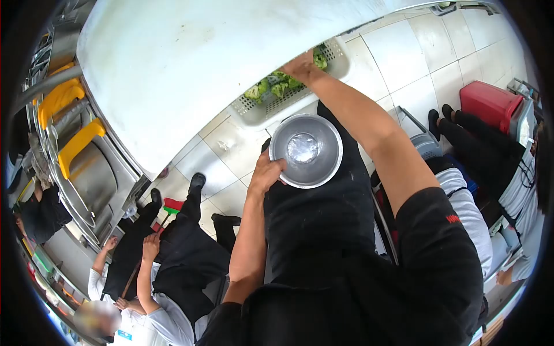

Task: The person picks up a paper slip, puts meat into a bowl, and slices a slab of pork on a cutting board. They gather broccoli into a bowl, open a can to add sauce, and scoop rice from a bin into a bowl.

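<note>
The left hand (268, 173) pinches the rim of a metal bowl (306, 151), thumb inside, above the person's lap. The right hand (299, 67) reaches into a perforated crate (339, 61) of broccoli (279, 89) partly under the desk (173, 69) edge, its grip hidden; good handling means a level bowl near the crate and gentle fingers on the florets.

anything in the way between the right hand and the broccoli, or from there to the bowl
Nothing visible blocks the right hand from the broccoli, though the table hides its fingertips. Between broccoli and bowl stands only the near side of the basket.
</note>
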Demonstrator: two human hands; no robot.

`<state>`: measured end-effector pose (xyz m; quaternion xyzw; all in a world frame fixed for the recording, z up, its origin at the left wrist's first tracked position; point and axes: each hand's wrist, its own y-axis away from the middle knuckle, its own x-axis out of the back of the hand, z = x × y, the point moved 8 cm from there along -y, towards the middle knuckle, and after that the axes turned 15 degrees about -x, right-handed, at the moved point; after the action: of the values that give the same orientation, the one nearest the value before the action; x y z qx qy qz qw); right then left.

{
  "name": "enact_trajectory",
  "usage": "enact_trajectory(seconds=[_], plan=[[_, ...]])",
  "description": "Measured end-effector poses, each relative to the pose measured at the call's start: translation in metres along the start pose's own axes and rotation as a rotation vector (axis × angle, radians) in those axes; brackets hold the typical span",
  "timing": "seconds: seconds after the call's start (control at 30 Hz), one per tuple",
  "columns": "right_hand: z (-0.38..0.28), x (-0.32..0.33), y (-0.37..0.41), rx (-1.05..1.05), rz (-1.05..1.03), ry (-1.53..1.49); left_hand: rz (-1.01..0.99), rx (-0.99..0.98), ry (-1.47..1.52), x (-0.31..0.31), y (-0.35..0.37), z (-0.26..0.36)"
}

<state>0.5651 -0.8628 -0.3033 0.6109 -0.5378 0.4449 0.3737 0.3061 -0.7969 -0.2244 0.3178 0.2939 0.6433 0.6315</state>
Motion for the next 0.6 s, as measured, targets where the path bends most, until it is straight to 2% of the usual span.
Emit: enact_trajectory(seconds=[0.03,0.1,0.17,0.23,0.3,0.33,0.4,0.43,0.5,0.53,0.6], plan=[[-0.001,0.007,0.005,0.003,0.001,0.002,-0.023,0.007,-0.058,0.002,0.001,0.0],[-0.007,0.004,0.015,0.096,-0.134,0.24,-0.031,-0.055,-0.065,0.002,-0.001,-0.007],[-0.005,-0.005,0.016,0.062,-0.134,0.246,-0.065,-0.097,-0.012,0.001,-0.004,-0.01],[-0.004,-0.01,0.013,0.037,-0.119,0.245,-0.027,-0.034,0.015,0.003,-0.004,-0.01],[0.004,-0.009,0.008,-0.062,-0.252,0.112,-0.013,0.009,-0.044,0.007,-0.003,-0.006],[0.007,-0.007,0.008,-0.06,-0.249,0.117,0.007,-0.021,-0.038,0.008,-0.003,-0.002],[0.015,0.0,0.004,-0.114,-0.178,-0.116,0.012,-0.021,-0.02,0.009,-0.005,-0.004],[0.021,-0.001,0.004,-0.108,-0.174,-0.113,0.017,-0.017,-0.009,0.01,-0.006,-0.004],[0.024,0.032,0.008,-0.03,-0.015,-0.484,0.018,-0.033,0.009,0.011,-0.007,-0.003],[0.027,0.037,0.011,-0.023,-0.017,-0.477,0.02,-0.044,0.023,0.01,-0.007,-0.003],[0.038,0.06,0.019,-0.347,-0.286,-0.794,0.01,-0.049,0.03,0.009,-0.009,-0.008]])
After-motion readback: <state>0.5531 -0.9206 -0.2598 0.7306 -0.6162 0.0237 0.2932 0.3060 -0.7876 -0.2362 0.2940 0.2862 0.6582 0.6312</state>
